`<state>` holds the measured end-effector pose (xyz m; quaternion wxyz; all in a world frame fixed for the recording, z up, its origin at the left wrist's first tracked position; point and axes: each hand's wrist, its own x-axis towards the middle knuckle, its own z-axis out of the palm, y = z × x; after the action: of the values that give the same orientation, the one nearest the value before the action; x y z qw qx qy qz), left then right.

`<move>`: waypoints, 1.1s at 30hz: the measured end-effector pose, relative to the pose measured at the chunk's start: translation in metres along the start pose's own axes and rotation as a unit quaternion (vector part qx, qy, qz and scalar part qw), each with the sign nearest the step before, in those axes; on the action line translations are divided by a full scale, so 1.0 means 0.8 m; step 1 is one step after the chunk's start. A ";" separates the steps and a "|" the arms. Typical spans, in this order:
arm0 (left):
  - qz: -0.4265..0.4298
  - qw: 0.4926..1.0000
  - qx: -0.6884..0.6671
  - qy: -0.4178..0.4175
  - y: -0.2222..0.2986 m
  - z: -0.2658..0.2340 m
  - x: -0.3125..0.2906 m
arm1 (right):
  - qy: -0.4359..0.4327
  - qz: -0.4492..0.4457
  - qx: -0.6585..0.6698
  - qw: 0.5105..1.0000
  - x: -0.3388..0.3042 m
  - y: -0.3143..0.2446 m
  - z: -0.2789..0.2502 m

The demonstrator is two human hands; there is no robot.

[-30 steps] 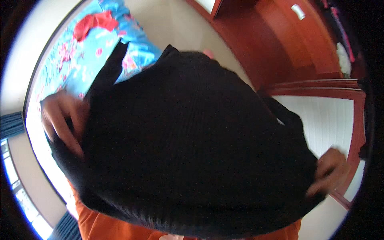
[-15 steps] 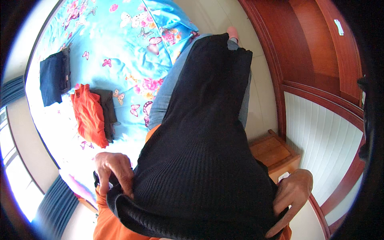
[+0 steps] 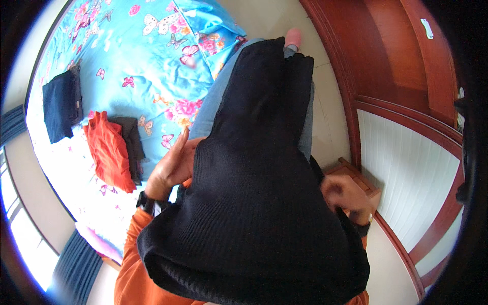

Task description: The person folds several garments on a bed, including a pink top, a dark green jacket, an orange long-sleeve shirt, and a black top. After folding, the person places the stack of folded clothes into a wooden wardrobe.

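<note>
A black ribbed knit garment (image 3: pixel 259 178) lies spread over my lap and legs. Its wide, folded-over end is close to my body, and the narrower part runs away over the jeans (image 3: pixel 209 114). At its left edge is my left hand (image 3: pixel 175 163), thumb raised and palm turned inward; the other fingertips are tucked behind the cloth. My right hand (image 3: pixel 346 197) is at the right edge, blurred and bent inward, so its grip on the fabric is unclear. Both arms are in orange sleeves (image 3: pixel 136 244), with a dark watch (image 3: pixel 146 202) on the left wrist.
On the blue floral bed sheet (image 3: pixel 147 61) to the left lie a folded orange garment (image 3: pixel 108 150), a dark grey one (image 3: pixel 130 147) and dark blue clothing (image 3: pixel 60 107). A wooden stool (image 3: pixel 351 173) stands at right, beside a reddish-brown cabinet (image 3: pixel 391 56).
Both hands have left the near corners of the black garment and moved forward along its sides. The left hand has turned palm inward with its thumb up. The garment still covers my lap.
</note>
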<state>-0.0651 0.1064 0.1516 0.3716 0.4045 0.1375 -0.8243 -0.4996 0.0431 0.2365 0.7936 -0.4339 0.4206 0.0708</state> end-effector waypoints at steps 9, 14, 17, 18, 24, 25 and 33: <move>0.080 0.976 0.011 -0.203 0.009 0.050 0.053 | 0.272 0.041 0.257 0.926 0.144 0.043 0.025; 0.193 0.979 0.011 -0.061 0.008 0.053 0.030 | 0.339 -0.158 0.377 0.848 0.148 -0.021 0.012; 0.242 0.970 -0.010 -0.004 0.005 0.050 0.026 | 0.458 -0.252 0.080 0.849 0.111 -0.038 0.000; 0.248 0.969 -0.007 -0.001 0.004 0.047 0.027 | 0.514 -0.276 -0.096 0.806 0.107 -0.038 -0.009; 0.230 0.973 -0.023 -0.021 0.000 0.024 0.039 | 0.567 -0.309 -0.090 0.758 0.107 -0.007 -0.026; 0.233 0.972 -0.014 -0.007 -0.001 0.021 0.040 | 0.564 -0.316 -0.062 0.760 0.109 -0.006 -0.025; 0.305 0.924 0.201 0.112 0.010 0.022 0.013 | 0.507 -0.222 0.367 0.748 0.101 -0.048 -0.003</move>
<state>-0.0736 0.0863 0.1555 0.4985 0.5828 -0.1201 -0.6304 -0.4312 -0.0032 0.2012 0.5548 -0.1627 0.6465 -0.4978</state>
